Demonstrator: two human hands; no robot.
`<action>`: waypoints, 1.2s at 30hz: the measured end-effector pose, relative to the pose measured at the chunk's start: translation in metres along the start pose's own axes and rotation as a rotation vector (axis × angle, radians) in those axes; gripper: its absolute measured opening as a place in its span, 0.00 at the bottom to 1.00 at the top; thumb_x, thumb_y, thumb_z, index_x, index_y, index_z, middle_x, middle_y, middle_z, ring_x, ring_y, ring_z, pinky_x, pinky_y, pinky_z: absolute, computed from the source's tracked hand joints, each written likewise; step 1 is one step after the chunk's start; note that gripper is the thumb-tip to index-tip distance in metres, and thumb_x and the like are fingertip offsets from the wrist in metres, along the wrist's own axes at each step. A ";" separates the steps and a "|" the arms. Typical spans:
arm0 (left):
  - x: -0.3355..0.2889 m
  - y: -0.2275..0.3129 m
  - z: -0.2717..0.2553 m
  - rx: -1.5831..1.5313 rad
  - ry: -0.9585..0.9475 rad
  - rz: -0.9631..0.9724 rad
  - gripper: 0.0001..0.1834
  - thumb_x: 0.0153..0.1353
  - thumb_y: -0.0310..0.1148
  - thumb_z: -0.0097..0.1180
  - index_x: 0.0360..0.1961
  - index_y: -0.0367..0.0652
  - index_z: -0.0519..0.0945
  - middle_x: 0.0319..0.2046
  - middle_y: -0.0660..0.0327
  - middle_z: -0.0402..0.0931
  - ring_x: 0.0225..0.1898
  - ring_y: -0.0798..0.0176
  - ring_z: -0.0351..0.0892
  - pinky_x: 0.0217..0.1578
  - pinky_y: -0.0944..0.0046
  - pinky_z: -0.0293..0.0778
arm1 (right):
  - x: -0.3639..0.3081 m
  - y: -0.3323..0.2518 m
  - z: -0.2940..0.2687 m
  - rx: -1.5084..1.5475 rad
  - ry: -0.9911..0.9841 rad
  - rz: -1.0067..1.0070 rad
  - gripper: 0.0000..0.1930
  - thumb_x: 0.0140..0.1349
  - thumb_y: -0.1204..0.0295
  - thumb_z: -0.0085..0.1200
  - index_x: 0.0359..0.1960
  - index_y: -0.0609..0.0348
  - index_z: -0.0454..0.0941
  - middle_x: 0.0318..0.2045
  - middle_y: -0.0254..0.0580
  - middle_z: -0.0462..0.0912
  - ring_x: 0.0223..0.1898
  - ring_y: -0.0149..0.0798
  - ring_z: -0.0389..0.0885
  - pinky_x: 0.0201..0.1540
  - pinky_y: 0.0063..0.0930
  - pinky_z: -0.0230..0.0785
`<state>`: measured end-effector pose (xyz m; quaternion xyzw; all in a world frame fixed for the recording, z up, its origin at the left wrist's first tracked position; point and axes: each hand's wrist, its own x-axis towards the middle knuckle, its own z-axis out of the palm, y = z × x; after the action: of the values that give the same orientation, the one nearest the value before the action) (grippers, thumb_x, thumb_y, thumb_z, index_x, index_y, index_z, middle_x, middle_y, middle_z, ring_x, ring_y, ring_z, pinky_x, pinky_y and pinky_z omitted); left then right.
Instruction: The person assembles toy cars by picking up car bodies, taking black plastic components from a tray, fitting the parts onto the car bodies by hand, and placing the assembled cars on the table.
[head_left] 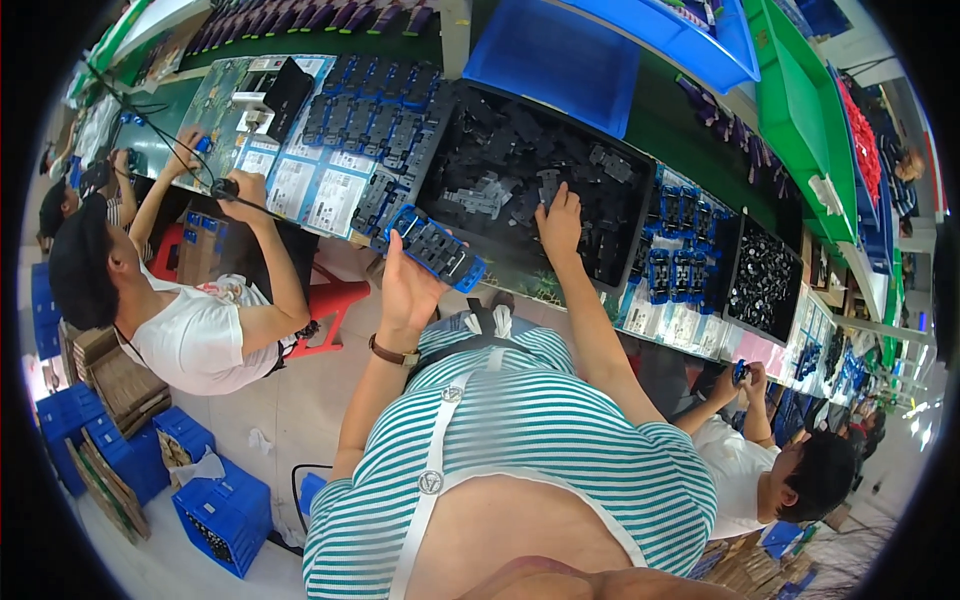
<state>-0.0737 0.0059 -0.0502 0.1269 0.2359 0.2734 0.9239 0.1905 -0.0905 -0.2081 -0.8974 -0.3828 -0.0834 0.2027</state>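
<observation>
My left hand (408,288) holds a blue-and-black toy car chassis (436,248), thumb along its side, at the near edge of the bench. In a wide black tray (455,218) lie many loose black plastic parts (505,140). My right hand (560,225) reaches into this tray, fingers closed on a black plastic part (547,184); the fingertips are partly hidden. Left of the tray, similar blue-and-black chassis (365,110) stand in rows on the bench. A few grey parts (482,195) lie among the black ones.
More blue chassis (680,275) stand right of the tray, beside a black bin (765,275) of small round parts. Behind are a blue bin (550,60) and a green crate (800,110). Co-workers (190,330) sit on both sides; a red stool (330,300) stands left.
</observation>
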 end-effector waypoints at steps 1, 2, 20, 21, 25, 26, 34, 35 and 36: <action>-0.001 0.001 0.001 -0.010 -0.009 -0.009 0.30 0.68 0.59 0.40 0.58 0.47 0.69 0.53 0.54 0.73 0.57 0.46 0.72 0.57 0.43 0.67 | 0.000 0.000 -0.005 0.002 -0.003 -0.005 0.35 0.52 0.67 0.61 0.60 0.72 0.62 0.47 0.56 0.69 0.49 0.55 0.72 0.46 0.39 0.73; -0.001 0.002 0.002 -0.012 -0.006 -0.006 0.30 0.68 0.59 0.40 0.58 0.47 0.69 0.53 0.54 0.73 0.57 0.46 0.72 0.57 0.43 0.67 | 0.000 0.000 -0.011 0.010 0.022 -0.006 0.35 0.52 0.67 0.60 0.60 0.72 0.62 0.48 0.56 0.69 0.49 0.56 0.72 0.47 0.39 0.73; 0.003 -0.001 0.018 0.012 -0.022 0.055 0.33 0.69 0.61 0.34 0.61 0.47 0.67 0.57 0.60 0.72 0.58 0.60 0.70 0.57 0.54 0.67 | -0.023 -0.164 -0.186 0.685 -0.180 -0.375 0.33 0.50 0.69 0.65 0.58 0.65 0.68 0.56 0.53 0.70 0.56 0.55 0.71 0.57 0.39 0.66; 0.003 0.000 0.018 0.011 -0.023 0.057 0.33 0.69 0.61 0.34 0.61 0.47 0.67 0.57 0.60 0.72 0.58 0.60 0.70 0.57 0.54 0.67 | -0.021 -0.166 -0.185 0.705 -0.182 -0.368 0.32 0.50 0.70 0.65 0.58 0.65 0.68 0.56 0.53 0.70 0.57 0.55 0.71 0.57 0.39 0.66; -0.009 0.003 0.014 -0.001 -0.016 0.064 0.30 0.67 0.50 0.41 0.63 0.40 0.65 0.58 0.51 0.70 0.61 0.48 0.69 0.60 0.44 0.64 | -0.008 -0.149 -0.199 0.896 -0.098 -0.179 0.29 0.53 0.73 0.62 0.58 0.63 0.70 0.55 0.50 0.73 0.56 0.47 0.72 0.58 0.34 0.65; -0.016 0.007 0.021 0.029 -0.035 0.046 0.29 0.66 0.46 0.43 0.62 0.39 0.65 0.59 0.49 0.69 0.61 0.45 0.68 0.61 0.43 0.63 | -0.008 -0.141 -0.199 1.068 -0.150 -0.054 0.28 0.54 0.76 0.60 0.59 0.62 0.69 0.55 0.46 0.72 0.56 0.42 0.72 0.58 0.32 0.65; -0.056 0.036 0.066 -0.118 -0.239 -0.050 0.33 0.61 0.37 0.44 0.68 0.42 0.57 0.66 0.45 0.58 0.66 0.37 0.59 0.65 0.38 0.57 | -0.021 -0.136 -0.235 1.237 -0.208 0.001 0.30 0.53 0.80 0.56 0.61 0.66 0.67 0.58 0.43 0.67 0.56 0.36 0.71 0.59 0.28 0.64; -0.057 0.036 0.067 -0.120 -0.235 -0.052 0.33 0.61 0.37 0.44 0.68 0.42 0.57 0.66 0.45 0.58 0.66 0.37 0.59 0.65 0.38 0.57 | -0.023 -0.137 -0.237 1.203 -0.196 -0.013 0.31 0.51 0.79 0.58 0.60 0.66 0.68 0.57 0.44 0.68 0.56 0.37 0.72 0.58 0.29 0.66; -0.058 0.037 0.069 -0.106 -0.248 -0.045 0.33 0.62 0.37 0.44 0.68 0.42 0.57 0.66 0.45 0.58 0.66 0.38 0.60 0.64 0.38 0.58 | -0.024 -0.139 -0.240 1.168 -0.182 -0.027 0.31 0.49 0.79 0.59 0.60 0.66 0.69 0.56 0.45 0.70 0.55 0.38 0.73 0.57 0.30 0.67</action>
<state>-0.0984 -0.0044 0.0432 0.1054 0.1076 0.2470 0.9572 0.0753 -0.1217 0.0429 -0.6358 -0.3927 0.2158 0.6285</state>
